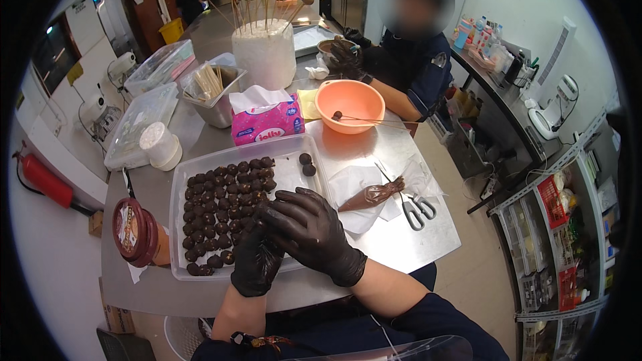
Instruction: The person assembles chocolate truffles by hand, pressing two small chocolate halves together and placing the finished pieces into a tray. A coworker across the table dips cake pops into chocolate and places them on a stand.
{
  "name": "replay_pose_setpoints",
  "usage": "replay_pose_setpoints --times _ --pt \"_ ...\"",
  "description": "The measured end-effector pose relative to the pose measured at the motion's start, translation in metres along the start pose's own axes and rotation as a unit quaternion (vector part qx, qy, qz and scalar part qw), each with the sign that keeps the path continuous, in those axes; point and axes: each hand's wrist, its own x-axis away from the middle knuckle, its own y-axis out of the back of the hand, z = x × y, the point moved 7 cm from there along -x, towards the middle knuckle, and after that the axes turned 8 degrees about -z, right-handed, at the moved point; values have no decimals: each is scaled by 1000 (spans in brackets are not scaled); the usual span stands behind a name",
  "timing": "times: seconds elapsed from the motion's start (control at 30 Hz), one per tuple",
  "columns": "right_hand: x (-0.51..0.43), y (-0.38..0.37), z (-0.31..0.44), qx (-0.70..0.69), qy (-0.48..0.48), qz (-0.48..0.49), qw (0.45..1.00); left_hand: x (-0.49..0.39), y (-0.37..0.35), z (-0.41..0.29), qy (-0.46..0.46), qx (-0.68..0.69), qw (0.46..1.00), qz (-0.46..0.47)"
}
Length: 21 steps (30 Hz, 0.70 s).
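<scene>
My left hand and my right hand, both in black gloves, are cupped together over a clear plastic tray. Whatever may lie between the palms is hidden. Rows of dark chocolate balls fill the tray's left part on a white liner, and two more balls lie apart at its upper right. Right of the tray, a piping bag with brown filling rests on white paper near grey-handled scissors. An orange bowl behind holds a few balls, with thin sticks across its rim.
A tissue pack, a metal container of sticks and a white foam block bearing balls on sticks stand behind the tray. A lidded jar is at left. A co-worker in black gloves sits across the table by a bowl.
</scene>
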Motion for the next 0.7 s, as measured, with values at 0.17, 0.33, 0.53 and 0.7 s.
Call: replay_pose_setpoints --times 0.17,0.33,0.53,0.7 --pt "-1 -1 -2 20 2 -7 1000 1 -11 1 -4 7 1000 29" --pt "1 0 -5 0 -31 -3 1000 8 -21 -1 -36 -81 995 48" --pt "1 -3 -3 -3 -22 20 1000 3 -10 -8 -94 -115 989 -5" --pt "1 -8 -3 15 -3 38 999 0 4 -2 -24 9 996 -85"
